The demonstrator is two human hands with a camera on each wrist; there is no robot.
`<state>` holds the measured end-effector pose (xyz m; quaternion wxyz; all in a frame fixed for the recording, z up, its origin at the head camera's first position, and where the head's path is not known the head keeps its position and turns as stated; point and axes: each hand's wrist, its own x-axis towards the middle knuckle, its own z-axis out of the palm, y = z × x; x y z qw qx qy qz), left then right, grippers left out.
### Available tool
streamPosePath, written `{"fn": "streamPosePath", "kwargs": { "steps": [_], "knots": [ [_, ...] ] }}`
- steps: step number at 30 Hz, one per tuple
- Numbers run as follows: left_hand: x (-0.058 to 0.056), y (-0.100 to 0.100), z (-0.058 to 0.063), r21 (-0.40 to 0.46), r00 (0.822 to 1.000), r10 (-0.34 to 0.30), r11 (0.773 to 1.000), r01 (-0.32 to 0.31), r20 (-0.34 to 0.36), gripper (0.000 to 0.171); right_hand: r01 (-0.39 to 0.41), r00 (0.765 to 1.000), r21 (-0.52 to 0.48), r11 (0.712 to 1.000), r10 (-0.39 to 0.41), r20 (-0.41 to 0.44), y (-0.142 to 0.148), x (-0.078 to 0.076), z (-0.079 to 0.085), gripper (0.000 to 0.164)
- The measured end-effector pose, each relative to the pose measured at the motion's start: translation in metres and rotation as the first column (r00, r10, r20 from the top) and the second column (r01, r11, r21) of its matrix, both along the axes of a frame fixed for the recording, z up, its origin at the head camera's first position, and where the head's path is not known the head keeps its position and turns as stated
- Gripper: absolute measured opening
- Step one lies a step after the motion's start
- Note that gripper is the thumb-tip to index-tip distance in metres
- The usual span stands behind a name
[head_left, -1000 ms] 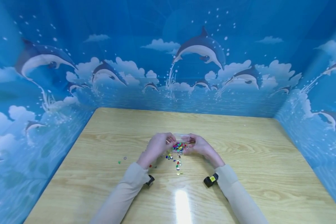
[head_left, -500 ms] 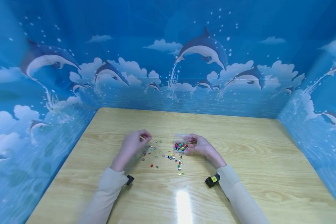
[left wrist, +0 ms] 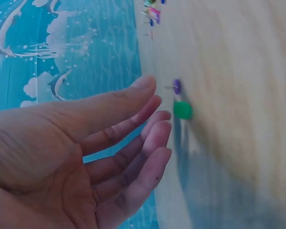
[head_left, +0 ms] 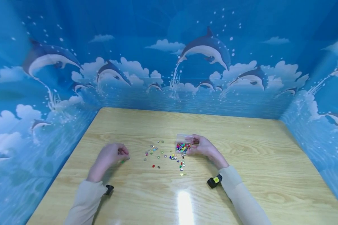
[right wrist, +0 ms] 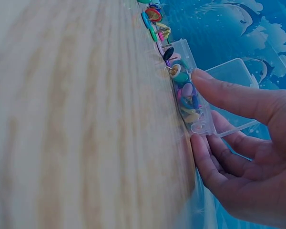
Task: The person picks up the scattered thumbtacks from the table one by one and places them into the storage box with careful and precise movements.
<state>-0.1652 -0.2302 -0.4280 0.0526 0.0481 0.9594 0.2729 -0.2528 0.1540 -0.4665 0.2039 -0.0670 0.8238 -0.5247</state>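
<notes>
My left hand (head_left: 110, 154) is low over the table's left side, thumb and fingers loosely bent. In the left wrist view a purple thumbtack (left wrist: 177, 87) and a green thumbtack (left wrist: 183, 110) lie just beyond its fingertips; no thumbtack shows between them. My right hand (head_left: 203, 147) holds a small clear plastic box (right wrist: 206, 119) by its right side, thumb on the near wall and fingers behind and below. The box's lid (head_left: 184, 137) stands raised at the back. Many-coloured thumbtacks (head_left: 183, 147) fill the box, which rests on the table.
Several loose thumbtacks (head_left: 153, 166) are scattered on the wooden table (head_left: 242, 197) between my hands and in front of the box, some with points sticking up. A blue dolphin-print curtain (head_left: 169, 100) walls in the back and sides.
My left hand has moved away from the box to the left, over the scattered thumbtacks, down to the two lying farthest left. My right hand keeps its hold on the box.
</notes>
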Motion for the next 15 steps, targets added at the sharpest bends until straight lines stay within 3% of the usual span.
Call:
{"fn": "streamPosePath", "kwargs": {
  "steps": [6, 15],
  "knots": [
    [0.004, -0.006, -0.010, -0.015, 0.999, 0.025, 1.000, -0.025, 0.036, 0.016, -0.023, 0.999, -0.030, 0.999, 0.022, -0.031, 0.002, 0.001, -0.001, 0.071],
    [0.010, -0.011, -0.012, -0.023, 0.999, 0.020, 1.000, -0.019, 0.040, 0.014, -0.036, 0.999, -0.027, 0.999, 0.035, -0.034, 0.001, -0.002, -0.003, 0.071]
  ]
}}
